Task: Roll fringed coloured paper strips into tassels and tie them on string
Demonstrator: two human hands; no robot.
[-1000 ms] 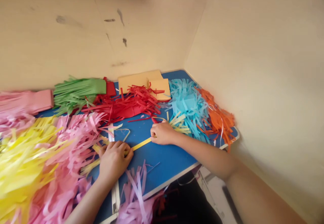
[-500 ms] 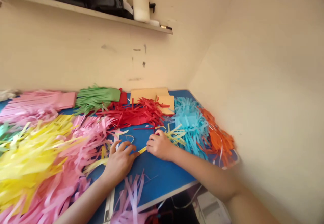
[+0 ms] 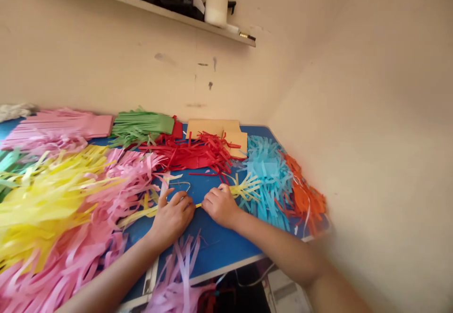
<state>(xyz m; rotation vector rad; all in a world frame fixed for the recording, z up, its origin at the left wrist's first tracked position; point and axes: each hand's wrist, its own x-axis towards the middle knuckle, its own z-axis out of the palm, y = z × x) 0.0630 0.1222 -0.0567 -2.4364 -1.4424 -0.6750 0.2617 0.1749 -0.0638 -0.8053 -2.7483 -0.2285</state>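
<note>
Currently, a yellow strip (image 3: 198, 205) is gripped at both ends of its short visible span, low over the blue table (image 3: 215, 247). On one side it is held by the left hand (image 3: 175, 214), whose fingers are curled closed over it; on the other it is pinched by the right hand (image 3: 221, 205), likewise closed. The fingertips are partly hidden. The two hands are set near each other, not touching. Pale yellow fringe (image 3: 247, 187) is spread beyond the right hand, up to the blue fringe (image 3: 267, 176), by which the orange fringe (image 3: 306, 199) is flanked. Red fringe (image 3: 194, 155) is piled behind the hands, in front of the tan paper (image 3: 212, 127). Green fringe (image 3: 141, 125) is noted farther left. A large yellow pile (image 3: 49, 199) is overlapped with pink fringe (image 3: 106, 204) beside the left forearm. Lilac fringe (image 3: 180, 275) is found at the near edge. A white bottle (image 3: 216, 1) is supported by the wall shelf (image 3: 159, 12).
</note>
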